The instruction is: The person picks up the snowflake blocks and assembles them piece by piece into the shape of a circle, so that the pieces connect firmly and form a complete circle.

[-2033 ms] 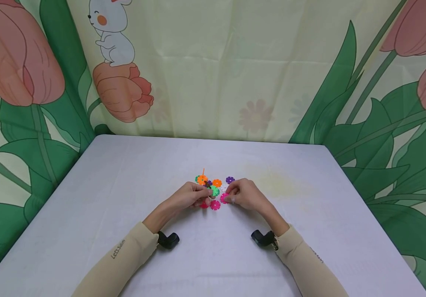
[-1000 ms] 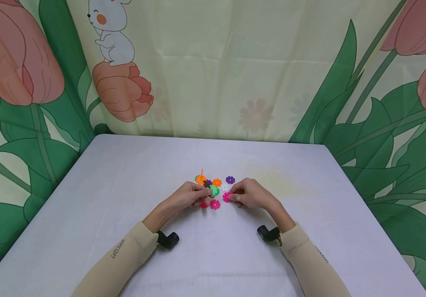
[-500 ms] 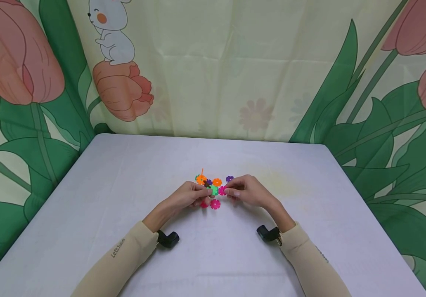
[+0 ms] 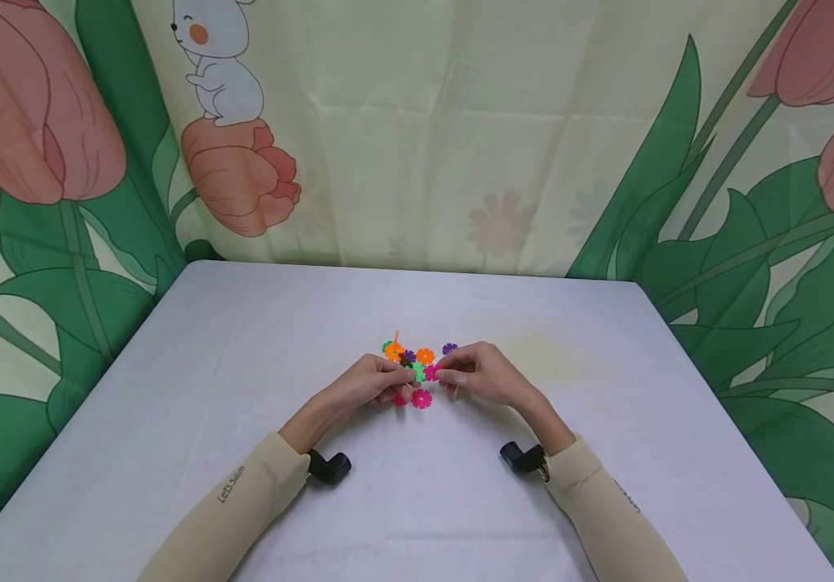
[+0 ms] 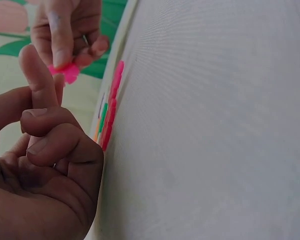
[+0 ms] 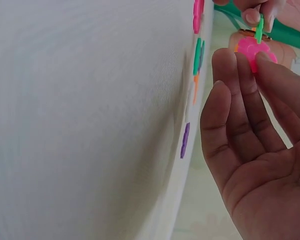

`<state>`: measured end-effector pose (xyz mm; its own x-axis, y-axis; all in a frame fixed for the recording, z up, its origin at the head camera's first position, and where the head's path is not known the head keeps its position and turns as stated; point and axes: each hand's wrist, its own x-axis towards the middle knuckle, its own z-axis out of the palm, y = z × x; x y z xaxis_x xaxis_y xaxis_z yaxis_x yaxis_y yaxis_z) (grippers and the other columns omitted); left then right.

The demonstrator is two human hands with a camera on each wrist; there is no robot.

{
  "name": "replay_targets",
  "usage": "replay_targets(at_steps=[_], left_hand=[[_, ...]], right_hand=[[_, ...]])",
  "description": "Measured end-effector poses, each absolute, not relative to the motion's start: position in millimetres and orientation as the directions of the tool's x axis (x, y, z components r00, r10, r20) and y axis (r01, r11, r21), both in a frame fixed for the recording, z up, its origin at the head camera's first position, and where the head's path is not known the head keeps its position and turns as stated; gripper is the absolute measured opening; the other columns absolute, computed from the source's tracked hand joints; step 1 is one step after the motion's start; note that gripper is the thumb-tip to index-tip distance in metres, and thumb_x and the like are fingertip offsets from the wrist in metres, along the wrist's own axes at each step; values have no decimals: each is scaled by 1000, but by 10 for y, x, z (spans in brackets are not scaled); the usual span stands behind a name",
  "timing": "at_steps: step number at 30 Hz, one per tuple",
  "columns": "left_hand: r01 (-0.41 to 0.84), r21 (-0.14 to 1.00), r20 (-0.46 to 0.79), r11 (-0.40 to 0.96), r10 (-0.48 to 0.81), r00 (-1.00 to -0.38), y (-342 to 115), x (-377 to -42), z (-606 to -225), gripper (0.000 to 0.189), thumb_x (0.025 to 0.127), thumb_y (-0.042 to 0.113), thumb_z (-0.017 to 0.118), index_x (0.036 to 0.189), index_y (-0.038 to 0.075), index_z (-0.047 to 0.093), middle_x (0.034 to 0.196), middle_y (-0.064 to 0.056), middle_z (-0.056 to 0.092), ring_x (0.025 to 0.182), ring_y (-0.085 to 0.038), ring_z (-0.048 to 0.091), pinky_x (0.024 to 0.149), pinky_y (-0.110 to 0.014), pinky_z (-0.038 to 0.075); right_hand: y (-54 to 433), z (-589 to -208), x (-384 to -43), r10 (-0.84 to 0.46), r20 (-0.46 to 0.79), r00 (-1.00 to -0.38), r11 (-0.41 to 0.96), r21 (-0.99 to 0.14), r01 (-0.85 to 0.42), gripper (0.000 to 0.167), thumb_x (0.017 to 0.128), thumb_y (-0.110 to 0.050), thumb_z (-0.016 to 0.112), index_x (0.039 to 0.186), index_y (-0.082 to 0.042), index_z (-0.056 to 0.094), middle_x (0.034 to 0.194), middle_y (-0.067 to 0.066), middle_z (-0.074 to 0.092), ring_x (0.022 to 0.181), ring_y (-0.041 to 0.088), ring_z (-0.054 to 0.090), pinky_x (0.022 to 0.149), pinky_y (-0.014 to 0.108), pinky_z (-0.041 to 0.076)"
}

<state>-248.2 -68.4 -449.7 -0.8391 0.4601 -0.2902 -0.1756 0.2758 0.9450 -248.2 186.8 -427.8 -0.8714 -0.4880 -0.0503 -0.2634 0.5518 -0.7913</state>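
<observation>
My left hand (image 4: 364, 390) pinches a light green notched plastic disc (image 4: 419, 372), the kind that slots into others. A brown disc (image 4: 406, 360) and an orange disc (image 4: 393, 351) appear joined in a chain beyond it. Thumb and fingers of my right hand (image 4: 488, 376) pinch a pink notched disc (image 6: 252, 49). In the right wrist view the green disc (image 6: 260, 30) stands edge-on against the pink one's rim; whether their slots are engaged I cannot tell. The left wrist view shows the pink disc (image 5: 69, 74) beyond my left fingertips.
Loose discs lie on the white-covered table (image 4: 417, 501): a pink one (image 4: 422, 398) in front, an orange one (image 4: 425, 356) behind, and a purple one (image 4: 449, 349) near my right hand. A printed curtain (image 4: 402, 162) hangs behind the table.
My right hand has lifted the pink disc and brought it leftward and away from me, up against the green disc. The left hand has stayed nearly still.
</observation>
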Motion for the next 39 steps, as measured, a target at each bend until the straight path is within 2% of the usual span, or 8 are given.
replay_targets(at_steps=[16,25,39], left_hand=[[-175,951,-283,256,488,-826,-700,-2472,-4481,34,104,29,67,109,-2,79,72,2,71,56,-12,36,54,-23,27],[-172,951,-282,258,490,-825,-692,-2485,-4498,34,104,29,67,108,-2,80,72,2,71,57,-12,37,54,-22,27],[-200,952,-291,231,487,-823,-685,-2485,-4522,32,103,26,69,106,-5,78,71,2,68,56,-12,35,53,-23,26]], right_hand=[[1865,-4295,-2474,-494,4,-869,525,-796,-302,16,96,-17,78,109,-7,81,92,8,81,81,19,76,81,23,60],[1846,-4294,-2460,-470,-1,-883,514,-814,-273,14,95,-13,79,106,-5,82,90,11,80,76,23,75,74,32,64],[1821,-4292,-2455,-479,31,-877,528,-788,-316,11,95,-13,79,102,-5,82,90,10,80,74,17,74,73,23,61]])
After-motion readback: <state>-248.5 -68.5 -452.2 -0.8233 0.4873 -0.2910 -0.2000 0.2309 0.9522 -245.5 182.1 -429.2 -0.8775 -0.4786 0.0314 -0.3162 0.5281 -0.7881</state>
